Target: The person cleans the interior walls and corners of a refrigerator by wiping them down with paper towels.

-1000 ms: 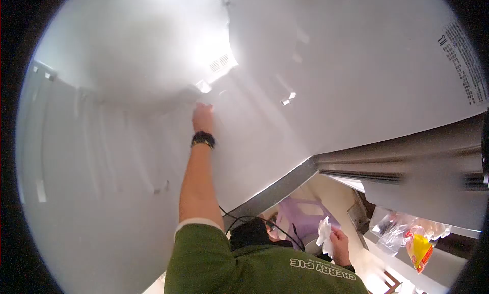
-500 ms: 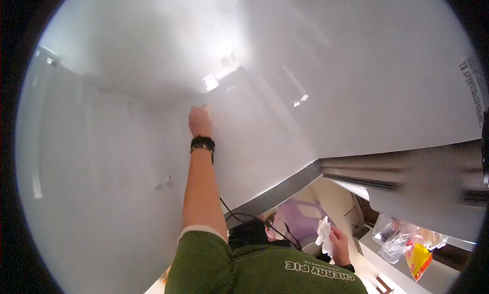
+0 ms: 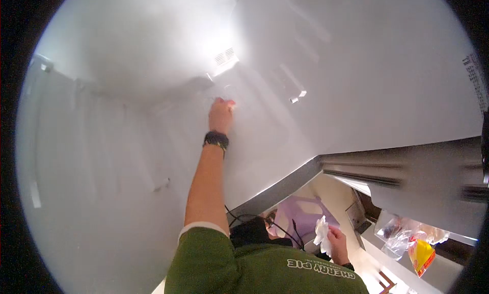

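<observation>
My left hand [image 3: 221,115], with a dark band on the wrist, reaches deep into a white refrigerator interior [image 3: 265,121]. Its fingers are curled closed against the inner surface, just below a small vented light cover [image 3: 225,56]. Whatever they may hold is hidden. Low on the right, my right hand [image 3: 337,244] pinches a crumpled white tissue [image 3: 322,233] near my body, outside the refrigerator.
Shelf supports [image 3: 298,97] jut from the inner walls. A grey edge strip [image 3: 285,184] borders the opening, beside the door [image 3: 407,171]. Outside are a purple plastic chair [image 3: 300,212], black cables [image 3: 285,233], clear plastic bags [image 3: 397,238] and a yellow-red packet [image 3: 422,256].
My left hand has moved to the right and slightly up along the inner surface. The right hand keeps the tissue in about the same place.
</observation>
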Demonstrator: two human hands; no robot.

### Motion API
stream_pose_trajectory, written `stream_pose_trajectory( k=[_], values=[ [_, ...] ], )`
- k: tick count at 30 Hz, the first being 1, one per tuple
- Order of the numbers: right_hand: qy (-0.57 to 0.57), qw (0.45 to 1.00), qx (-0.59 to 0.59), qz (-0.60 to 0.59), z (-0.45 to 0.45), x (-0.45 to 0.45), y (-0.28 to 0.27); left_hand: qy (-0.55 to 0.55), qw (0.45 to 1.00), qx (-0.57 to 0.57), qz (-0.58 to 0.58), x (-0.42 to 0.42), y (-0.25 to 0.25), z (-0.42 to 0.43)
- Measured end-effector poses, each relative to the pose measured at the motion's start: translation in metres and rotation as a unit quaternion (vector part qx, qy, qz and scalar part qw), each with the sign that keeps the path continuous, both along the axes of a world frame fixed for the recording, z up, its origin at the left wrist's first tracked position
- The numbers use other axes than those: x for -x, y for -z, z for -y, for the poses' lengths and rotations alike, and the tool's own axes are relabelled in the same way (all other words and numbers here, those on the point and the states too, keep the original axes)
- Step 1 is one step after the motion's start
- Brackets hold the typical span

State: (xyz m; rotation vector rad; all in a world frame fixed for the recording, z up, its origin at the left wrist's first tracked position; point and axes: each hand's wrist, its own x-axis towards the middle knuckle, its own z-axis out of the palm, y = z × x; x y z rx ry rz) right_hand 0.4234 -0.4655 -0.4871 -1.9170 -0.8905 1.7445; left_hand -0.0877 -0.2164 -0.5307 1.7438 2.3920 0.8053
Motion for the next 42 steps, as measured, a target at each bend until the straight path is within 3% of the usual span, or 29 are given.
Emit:
stream_pose_trajectory(
  k=[7, 10, 14, 18, 20, 22, 25, 29, 32, 34, 36, 38, 42],
  values=[
    [-0.004, 1.0, -0.03, 0.002, -0.007, -0.001, -0.009, 0.06, 0.988, 0.076, 0.123, -0.076, -0.025, 0.098],
    [-0.015, 0.999, -0.036, -0.011, -0.002, -0.01, -0.005, 0.055, 0.994, 0.072, 0.057, -0.062, -0.038, 0.119],
    [-0.013, 0.999, -0.029, -0.007, 0.001, -0.01, -0.008, -0.112, 0.992, 0.061, 0.0, -0.025, -0.029, 0.128],
    [0.012, 1.0, -0.016, -0.021, -0.001, -0.006, -0.009, -0.3, 0.949, 0.073, -0.06, 0.028, 0.006, 0.1],
    [0.019, 0.999, -0.026, -0.012, 0.0, -0.006, -0.008, -0.323, 0.941, 0.052, -0.086, 0.059, 0.015, 0.077],
    [0.01, 0.999, -0.045, 0.001, -0.003, -0.01, -0.008, -0.239, 0.957, 0.064, -0.152, 0.122, 0.052, 0.064],
    [0.003, 1.0, -0.003, 0.02, -0.005, -0.012, -0.012, -0.337, 0.936, 0.098, -0.029, 0.125, 0.002, 0.035],
    [0.017, 1.0, 0.003, 0.023, -0.006, -0.005, -0.014, -0.226, 0.969, 0.04, -0.089, 0.161, 0.04, 0.027],
    [0.005, 1.0, -0.01, 0.013, -0.002, -0.01, -0.003, -0.187, 0.977, 0.054, -0.084, 0.159, 0.034, 0.029],
    [-0.018, 1.0, -0.013, 0.005, -0.005, -0.007, -0.01, -0.131, 0.984, 0.09, -0.077, 0.138, 0.024, 0.033],
    [-0.011, 1.0, -0.013, -0.013, -0.005, -0.009, -0.005, -0.139, 0.99, 0.023, -0.019, 0.098, 0.023, 0.035],
    [-0.015, 1.0, -0.019, -0.013, -0.003, -0.011, -0.008, -0.159, 0.987, 0.021, -0.019, 0.053, 0.01, 0.049],
    [-0.017, 0.999, -0.037, -0.006, -0.001, -0.011, -0.025, -0.096, 0.995, 0.008, -0.001, -0.009, -0.002, 0.095]
  ],
)
